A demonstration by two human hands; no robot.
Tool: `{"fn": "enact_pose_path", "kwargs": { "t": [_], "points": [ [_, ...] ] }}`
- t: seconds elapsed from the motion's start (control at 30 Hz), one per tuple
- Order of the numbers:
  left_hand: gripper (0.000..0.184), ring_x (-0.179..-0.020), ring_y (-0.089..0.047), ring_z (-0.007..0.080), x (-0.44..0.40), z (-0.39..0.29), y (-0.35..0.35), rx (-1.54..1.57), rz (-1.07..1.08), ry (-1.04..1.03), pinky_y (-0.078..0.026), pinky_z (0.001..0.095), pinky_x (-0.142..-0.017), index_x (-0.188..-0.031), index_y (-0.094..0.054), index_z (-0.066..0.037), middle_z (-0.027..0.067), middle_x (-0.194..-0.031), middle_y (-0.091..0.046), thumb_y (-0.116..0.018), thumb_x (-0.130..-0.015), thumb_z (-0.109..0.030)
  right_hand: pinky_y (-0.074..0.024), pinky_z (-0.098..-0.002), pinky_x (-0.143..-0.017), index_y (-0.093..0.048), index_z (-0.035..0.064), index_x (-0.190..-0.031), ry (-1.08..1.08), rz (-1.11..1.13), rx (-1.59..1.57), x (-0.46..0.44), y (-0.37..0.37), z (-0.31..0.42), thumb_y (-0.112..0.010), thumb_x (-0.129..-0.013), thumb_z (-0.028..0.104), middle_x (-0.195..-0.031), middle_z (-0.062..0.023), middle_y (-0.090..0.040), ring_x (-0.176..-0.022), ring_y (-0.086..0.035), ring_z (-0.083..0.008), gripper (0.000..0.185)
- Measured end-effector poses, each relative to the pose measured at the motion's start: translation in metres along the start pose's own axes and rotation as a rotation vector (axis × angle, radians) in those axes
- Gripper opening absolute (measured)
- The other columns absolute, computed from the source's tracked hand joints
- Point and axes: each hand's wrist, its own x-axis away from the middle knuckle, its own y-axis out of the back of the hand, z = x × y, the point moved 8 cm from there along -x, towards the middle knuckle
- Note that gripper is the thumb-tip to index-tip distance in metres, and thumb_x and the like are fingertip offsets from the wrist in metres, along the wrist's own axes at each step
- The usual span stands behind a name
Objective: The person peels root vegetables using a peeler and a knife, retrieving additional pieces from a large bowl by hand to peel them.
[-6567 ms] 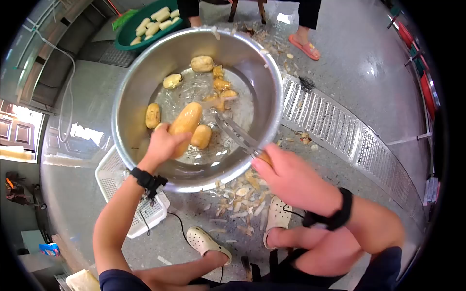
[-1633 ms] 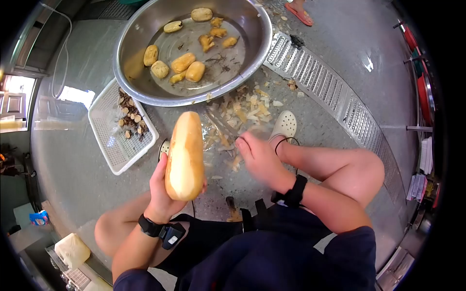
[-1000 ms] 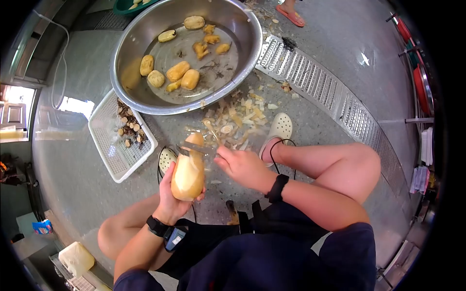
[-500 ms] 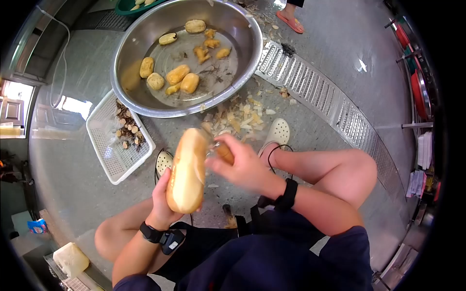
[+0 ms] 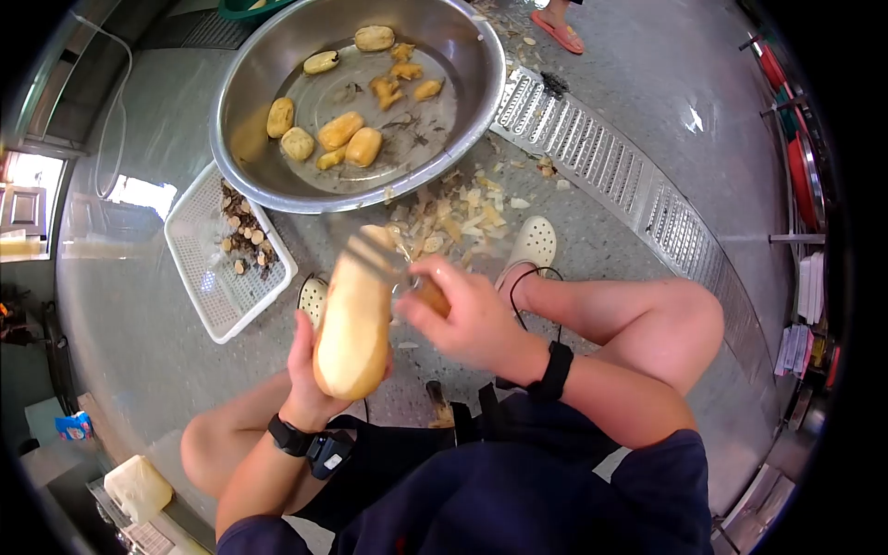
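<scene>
A thick, pale, mostly peeled lotus root (image 5: 350,328) stands tilted in my left hand (image 5: 310,375), whose fingers wrap its lower end. My right hand (image 5: 467,310) grips the wooden handle of a peeler (image 5: 427,294). The peeler's metal head, blurred by motion, lies across the upper part of the root. Beyond both hands, peel scraps (image 5: 462,213) are strewn over the floor.
A large metal basin (image 5: 361,199) holds several yellowish root pieces and knobbly ginger-like bits in shallow water. Left of it sits a white plastic basket (image 5: 199,268) with cut ends. A metal drain grate (image 5: 610,162) curves rightward. Another person's sandalled foot (image 5: 558,30) shows at top.
The peeler's head has come across the root's upper part. My left hand has turned the root slightly, and more smooth, pale flesh faces me. The view has shifted a little.
</scene>
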Motion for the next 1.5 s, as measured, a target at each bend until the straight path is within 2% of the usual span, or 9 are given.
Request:
{"fn": "enact_pose_path", "kwargs": {
  "t": [0.13, 0.27, 0.4, 0.43, 0.67, 0.87, 1.07, 1.37, 1.5],
  "points": [
    [0.076, -0.102, -0.066, 0.0397, -0.005, 0.002, -0.018, -0.187, -0.127, 0.029, -0.053, 0.0558, -0.094, -0.142, -0.05, -0.003, 0.0221, -0.12, -0.064, -0.03, -0.102, -0.064, -0.0546, -0.0415, -0.071, -0.061, 0.0051, -0.115, 0.191, -0.031, 0.055, 0.009, -0.004, 0.017, -0.074, -0.093, 0.034, -0.101, -0.0131, -0.067, -0.086, -0.069, -0.0346, 0.039],
    [0.074, -0.113, -0.066, 0.0405, -0.006, 0.003, -0.02, 0.013, 0.177, 0.077, -0.057, 0.0578, -0.091, -0.147, -0.045, -0.004, 0.0221, -0.13, -0.062, -0.03, -0.103, -0.061, -0.054, -0.0396, -0.065, -0.061, 0.0065, -0.111, 0.308, -0.02, 0.177, 0.012, -0.005, 0.03, -0.074, -0.093, 0.036, -0.093, -0.0116, -0.065, -0.078, -0.069, -0.0316, 0.036],
    [0.08, -0.104, -0.069, 0.0355, -0.012, -0.007, 0.002, 0.05, -0.161, 0.01, -0.06, 0.0502, -0.086, -0.147, -0.047, -0.006, 0.0207, -0.124, -0.064, -0.026, -0.104, -0.07, -0.0524, -0.0388, -0.057, -0.06, 0.0102, -0.1, 0.495, 0.143, 0.477, 0.034, -0.023, 0.034, -0.069, -0.095, 0.041, -0.084, -0.0076, -0.062, -0.068, -0.068, -0.0266, 0.033],
    [0.081, -0.102, -0.07, 0.0343, -0.013, -0.013, -0.01, 0.092, 0.031, -0.001, -0.059, 0.0471, -0.089, -0.147, -0.048, -0.007, 0.0205, -0.124, -0.065, -0.024, -0.104, -0.071, -0.051, -0.0368, -0.053, -0.058, 0.0126, -0.095, 0.556, 0.135, 0.452, 0.038, -0.029, 0.036, -0.068, -0.094, 0.044, -0.08, -0.0042, -0.06, -0.064, -0.066, -0.0239, 0.033],
    [0.079, -0.097, -0.07, 0.0353, -0.013, -0.006, 0.01, 0.141, -0.102, 0.076, -0.06, 0.0508, -0.076, -0.148, -0.046, -0.01, 0.0211, -0.122, -0.064, -0.028, -0.103, -0.072, -0.0511, -0.0388, -0.051, -0.06, 0.0121, -0.095, 0.544, 0.091, 0.558, 0.027, -0.027, 0.022, -0.064, -0.096, 0.044, -0.073, -0.0051, -0.057, -0.061, -0.065, -0.0257, 0.033],
    [0.08, -0.087, -0.066, 0.0376, -0.005, 0.02, -0.001, -0.025, 0.094, 0.133, -0.058, 0.0477, -0.068, -0.151, -0.04, -0.009, 0.0226, -0.12, -0.059, -0.027, -0.102, -0.071, -0.053, -0.0508, -0.061, -0.061, 0.0044, -0.099, -0.209, -0.028, 0.525, -0.031, 0.032, -0.087, -0.053, -0.105, 0.04, -0.079, -0.0199, -0.068, -0.073, -0.068, -0.0398, 0.037],
    [0.087, -0.092, -0.065, 0.0372, -0.003, 0.006, 0.011, 0.056, 0.098, 0.087, -0.057, 0.0468, -0.075, -0.151, -0.042, -0.009, 0.0229, -0.121, -0.06, -0.024, -0.1, -0.077, -0.049, -0.0539, -0.074, -0.06, 0.0001, -0.098, -0.296, -0.035, 0.117, -0.01, 0.009, -0.106, -0.048, -0.107, 0.034, -0.079, -0.0257, -0.065, -0.079, -0.065, -0.0463, 0.037],
    [0.077, -0.111, -0.065, 0.0359, 0.001, -0.015, 0.012, 0.006, -0.222, -0.099, -0.053, 0.0481, -0.096, -0.149, -0.044, -0.002, 0.0234, -0.13, -0.061, -0.035, -0.103, -0.063, -0.05, -0.0423, -0.055, -0.058, 0.0085, -0.099, 0.33, 0.088, 0.34, 0.026, -0.017, 0.017, -0.064, -0.099, 0.039, -0.077, -0.0105, -0.064, -0.065, -0.066, -0.0319, 0.031],
    [0.078, -0.113, -0.065, 0.035, -0.01, -0.012, -0.002, 0.094, 0.015, -0.028, -0.055, 0.0456, -0.097, -0.145, -0.048, -0.001, 0.0248, -0.127, -0.062, -0.032, -0.103, -0.065, -0.0502, -0.0366, -0.052, -0.059, 0.0108, -0.097, 0.512, 0.1, 0.484, 0.041, -0.035, 0.033, -0.067, -0.095, 0.044, -0.077, -0.0029, -0.059, -0.06, -0.065, -0.0226, 0.034]
  ]
}}
